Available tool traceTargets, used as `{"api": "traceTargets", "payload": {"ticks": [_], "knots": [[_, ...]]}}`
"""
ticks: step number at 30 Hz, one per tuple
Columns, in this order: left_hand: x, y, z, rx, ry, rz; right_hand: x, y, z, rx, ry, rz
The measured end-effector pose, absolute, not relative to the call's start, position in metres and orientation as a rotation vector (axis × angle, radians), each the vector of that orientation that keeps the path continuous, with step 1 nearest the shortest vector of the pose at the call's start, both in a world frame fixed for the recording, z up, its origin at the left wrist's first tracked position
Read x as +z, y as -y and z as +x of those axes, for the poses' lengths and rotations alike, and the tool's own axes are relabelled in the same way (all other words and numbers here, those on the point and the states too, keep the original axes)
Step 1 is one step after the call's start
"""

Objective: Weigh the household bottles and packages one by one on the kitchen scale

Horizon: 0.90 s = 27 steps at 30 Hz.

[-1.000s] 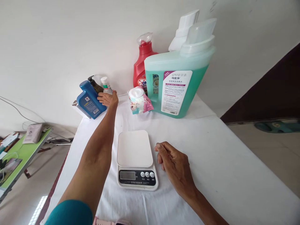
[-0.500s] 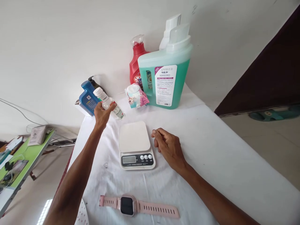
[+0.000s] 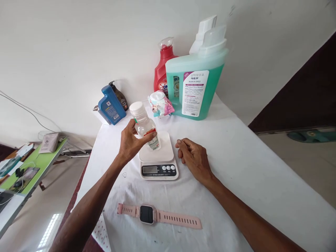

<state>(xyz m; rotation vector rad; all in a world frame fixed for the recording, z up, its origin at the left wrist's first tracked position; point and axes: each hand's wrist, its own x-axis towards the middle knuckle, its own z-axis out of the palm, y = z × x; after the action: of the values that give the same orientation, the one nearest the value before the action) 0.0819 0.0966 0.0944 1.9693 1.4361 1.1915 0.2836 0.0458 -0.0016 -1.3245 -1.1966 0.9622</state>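
A small clear plastic bottle with a white cap [image 3: 145, 126] is gripped by the closed fingers of the left hand [image 3: 131, 141] and held tilted just above the white digital kitchen scale [image 3: 158, 159]. The right hand [image 3: 193, 159], fingers loosely curled and holding nothing, is rested on the white tablecloth [image 3: 236, 168] just beside the scale.

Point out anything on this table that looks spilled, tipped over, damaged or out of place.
No spill or damage shows. The small clear bottle is tilted, but the left hand holds it over the scale. The wipes pack leans against the green detergent jug. One misfit among the cleaning products: a pink smartwatch lying flat on the cloth.
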Motion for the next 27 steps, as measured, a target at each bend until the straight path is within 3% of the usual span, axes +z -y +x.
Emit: {"api": "traceTargets", "payload": {"ticks": [5, 12, 19, 27], "knots": [[0.091, -0.087, 0.085, 1.165, -1.485, 1.99, -0.001, -0.046, 0.284, 0.956, 1.204, -1.321], [0.066, -0.081, 0.058, 1.255, -1.214, 1.76, -0.002, -0.047, 0.283, 0.954, 1.209, -1.327], [-0.002, -0.099, 0.012, 1.418, -1.603, 1.371, -0.005, -0.048, 0.283, 0.947, 1.217, -1.331], [-0.008, -0.096, 0.011, 1.375, -1.645, 1.5, -0.003, -0.048, 0.282, 0.95, 1.222, -1.36]]}}
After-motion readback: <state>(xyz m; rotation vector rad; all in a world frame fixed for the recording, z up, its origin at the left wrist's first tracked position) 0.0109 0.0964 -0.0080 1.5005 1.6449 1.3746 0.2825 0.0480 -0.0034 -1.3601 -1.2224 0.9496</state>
